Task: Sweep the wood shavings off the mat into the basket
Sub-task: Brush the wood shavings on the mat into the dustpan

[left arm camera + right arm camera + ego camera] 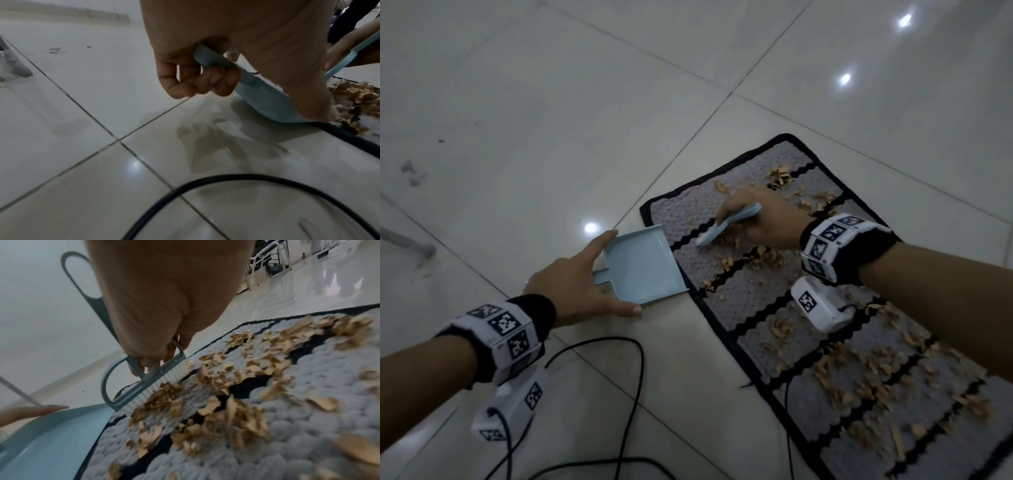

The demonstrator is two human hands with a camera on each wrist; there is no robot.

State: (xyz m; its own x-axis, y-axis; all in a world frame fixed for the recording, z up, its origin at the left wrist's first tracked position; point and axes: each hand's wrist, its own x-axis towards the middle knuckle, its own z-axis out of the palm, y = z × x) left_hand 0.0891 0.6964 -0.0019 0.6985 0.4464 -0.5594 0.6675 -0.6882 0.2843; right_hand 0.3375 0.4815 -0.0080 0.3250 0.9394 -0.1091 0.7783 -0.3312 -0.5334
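Note:
A grey mat (743, 301) with black wavy stripes lies on the floor at the right, strewn with tan wood shavings (876, 377). My left hand (575, 287) grips the handle of a light-blue dustpan (643, 270), whose lip rests at the mat's left edge. In the left wrist view the fingers (195, 81) curl under the dustpan (265, 97) handle. My right hand (763, 219) holds a small blue brush (726, 224) down on the mat just beyond the pan. Its white bristles (156, 386) touch a clump of shavings (164, 395). No basket is in view.
Black cables (633, 377) loop over the glossy tiled floor below the dustpan and under my left wrist. A grey bar (407, 243) lies at the far left, with dirt marks (412, 173) above it. White railings (271, 261) stand far beyond the mat.

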